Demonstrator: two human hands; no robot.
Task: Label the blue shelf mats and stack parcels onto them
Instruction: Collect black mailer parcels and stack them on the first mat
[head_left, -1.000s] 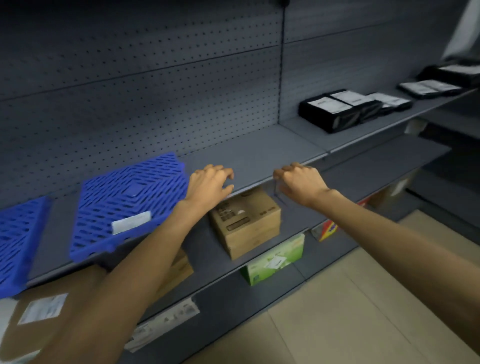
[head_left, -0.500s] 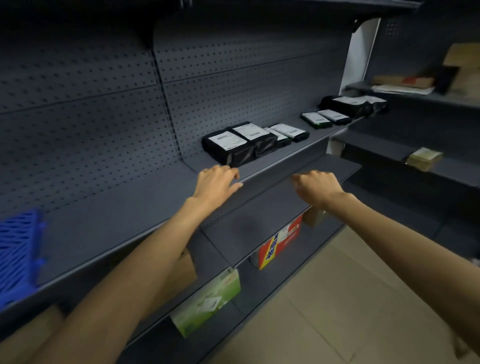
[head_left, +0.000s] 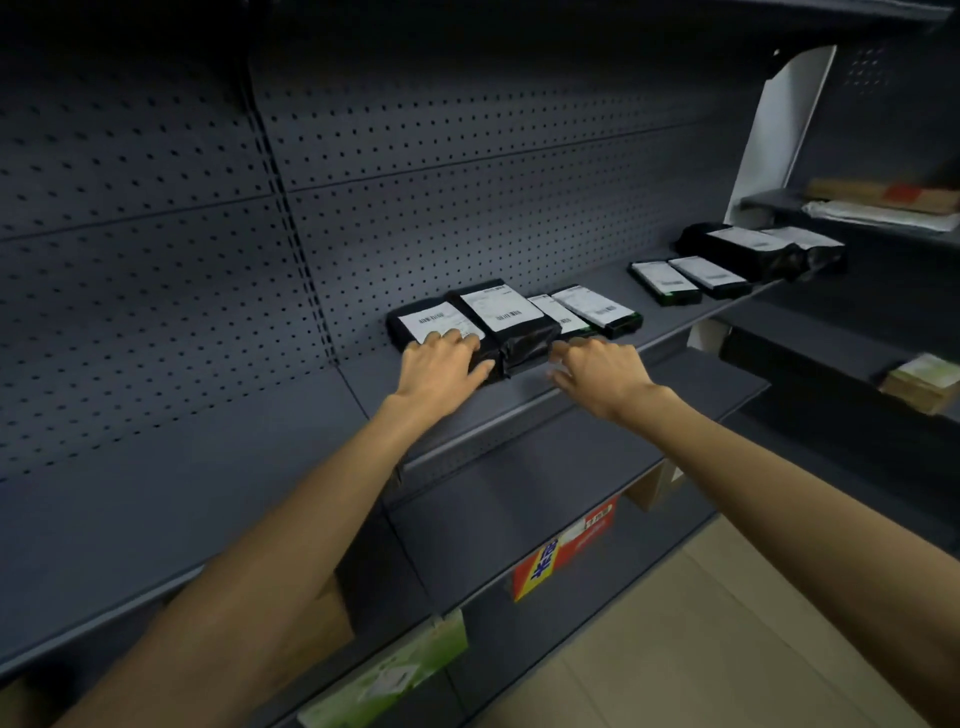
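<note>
Two thick black parcels with white labels lie side by side on the grey shelf (head_left: 208, 467): the left parcel (head_left: 423, 325) and the right parcel (head_left: 506, 317). My left hand (head_left: 441, 361) rests flat on the left parcel's front edge, fingers spread over it. My right hand (head_left: 597, 371) hovers just right of the right parcel's front, fingers apart, holding nothing. Two thin flat parcels (head_left: 587, 312) lie behind my right hand. No blue shelf mat is in view.
Further right on the same shelf lie two more flat parcels (head_left: 685, 278) and two bulky black parcels (head_left: 753, 249). Lower shelves hold a red-and-yellow box (head_left: 566, 551) and a green box (head_left: 395, 675). A side shelf at right carries cardboard parcels (head_left: 919, 382).
The view has swung right along the shelf; the blue mats have left the frame. Both hands moved forward from the shelf edge to the black parcels, the left one landing on the left parcel.
</note>
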